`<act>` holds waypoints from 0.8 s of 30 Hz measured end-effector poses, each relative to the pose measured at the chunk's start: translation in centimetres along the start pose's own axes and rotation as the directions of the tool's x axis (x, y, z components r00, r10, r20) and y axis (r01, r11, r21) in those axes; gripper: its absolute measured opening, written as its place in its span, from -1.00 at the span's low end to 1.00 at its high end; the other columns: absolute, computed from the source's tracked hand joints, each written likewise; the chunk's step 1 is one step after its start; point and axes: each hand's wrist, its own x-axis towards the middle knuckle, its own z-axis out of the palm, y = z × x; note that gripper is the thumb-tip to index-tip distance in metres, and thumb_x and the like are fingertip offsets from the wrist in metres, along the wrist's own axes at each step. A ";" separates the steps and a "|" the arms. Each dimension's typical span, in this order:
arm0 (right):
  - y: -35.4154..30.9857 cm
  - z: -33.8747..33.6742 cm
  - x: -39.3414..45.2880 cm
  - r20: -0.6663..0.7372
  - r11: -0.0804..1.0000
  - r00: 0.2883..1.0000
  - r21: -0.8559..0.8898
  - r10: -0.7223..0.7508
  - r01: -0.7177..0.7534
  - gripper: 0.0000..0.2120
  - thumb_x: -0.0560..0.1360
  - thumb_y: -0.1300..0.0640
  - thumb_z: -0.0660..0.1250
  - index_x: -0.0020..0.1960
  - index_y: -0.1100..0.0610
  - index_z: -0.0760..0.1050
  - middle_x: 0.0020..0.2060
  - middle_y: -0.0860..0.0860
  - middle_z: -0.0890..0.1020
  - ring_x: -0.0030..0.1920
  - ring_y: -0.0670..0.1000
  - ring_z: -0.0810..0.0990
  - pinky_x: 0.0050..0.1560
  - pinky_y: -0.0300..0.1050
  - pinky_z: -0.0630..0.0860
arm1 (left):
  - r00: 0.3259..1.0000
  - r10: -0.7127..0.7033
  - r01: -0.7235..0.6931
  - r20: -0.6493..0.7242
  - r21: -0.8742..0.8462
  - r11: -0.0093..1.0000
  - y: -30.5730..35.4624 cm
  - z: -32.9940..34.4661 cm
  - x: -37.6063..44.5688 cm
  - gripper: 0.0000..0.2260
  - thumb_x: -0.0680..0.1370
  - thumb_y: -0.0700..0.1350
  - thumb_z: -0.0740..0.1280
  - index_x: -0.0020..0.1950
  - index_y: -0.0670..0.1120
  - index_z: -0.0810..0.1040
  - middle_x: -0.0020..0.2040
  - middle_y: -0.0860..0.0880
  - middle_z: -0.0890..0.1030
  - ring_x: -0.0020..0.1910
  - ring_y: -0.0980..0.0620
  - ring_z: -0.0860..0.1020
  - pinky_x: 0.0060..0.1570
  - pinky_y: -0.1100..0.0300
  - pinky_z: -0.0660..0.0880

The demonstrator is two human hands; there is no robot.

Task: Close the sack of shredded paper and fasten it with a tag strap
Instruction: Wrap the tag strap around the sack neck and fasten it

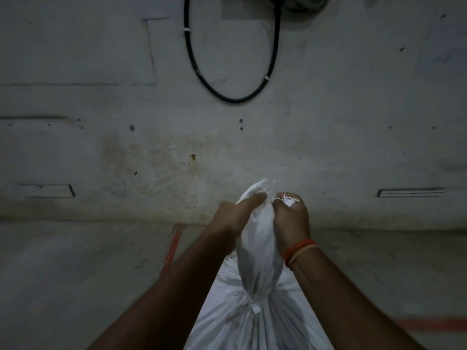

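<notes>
Sack (252,322) fabric fills the bottom of our view, white and pleated, spreading out below a gathered neck. A white tag strap (255,310) cinches that neck, its small square head showing at the front of the bunched cloth. Above the strap the loose top of the sack rises as a twisted column between our two forearms.

Our left hand (235,214) holds the left side of that column near its top, fingers wrapped round the cloth and the thumb lying across the front toward the right. Our right hand (290,218) grips the right side, fist curled tight round a bunch of fabric, with frayed white threads (286,198) poking out of the top of the fist. Orange and pale thread bands (299,251) circle our right wrist. The two hands sit just beside each other, almost touching, and the sack's open edge (257,188) peeks up above the left thumb.

Beyond the hands lies a dim concrete floor (75,274) with a red painted line (174,243) running away at the left and another red stripe (429,324) at the lower right. Farther on stands a grey stained wall (328,109). A black cable (227,97) hangs on it in a loop, bound with small white ties (186,30).
</notes>
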 end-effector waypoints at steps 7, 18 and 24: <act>0.4 -0.2 0.7 -0.020 0.995 0.995 0.027 0.100 -0.099 -0.84 0.28 0.14 0.30 -0.33 0.26 0.50 -0.33 0.18 0.64 -0.24 0.16 0.64 -0.17 0.07 0.59 | 0.577 0.815 -0.637 0.050 0.653 0.411 -3.5 -1.3 -5.2 -0.14 0.39 0.28 0.48 0.56 0.00 0.21 0.56 -0.08 0.15 0.50 0.01 0.25 0.32 0.14 0.35; 0.4 -1.1 1.3 0.314 0.984 0.933 -0.026 0.176 -0.177 -0.82 0.44 0.04 0.36 -0.19 0.15 0.61 -0.24 0.12 0.66 -0.13 0.16 0.64 -0.05 0.04 0.56 | 0.815 0.518 -0.536 0.258 0.675 0.506 -3.2 -0.9 -0.7 -0.41 0.40 0.15 0.54 0.34 -0.07 0.52 0.14 0.06 0.63 0.08 0.06 0.60 -0.02 0.33 0.47; 1.0 -3.8 -0.3 0.147 0.958 0.976 -0.214 -0.161 0.190 -0.42 0.47 -0.09 0.43 0.38 -0.03 0.27 0.21 0.04 0.48 0.10 0.01 0.57 -0.03 -0.11 0.55 | 0.893 0.424 -0.425 0.150 0.590 0.687 -3.3 -1.1 1.4 -0.67 0.55 0.15 0.38 -0.19 -0.10 0.61 -0.39 0.01 0.57 -0.46 0.20 0.52 -0.43 0.38 0.38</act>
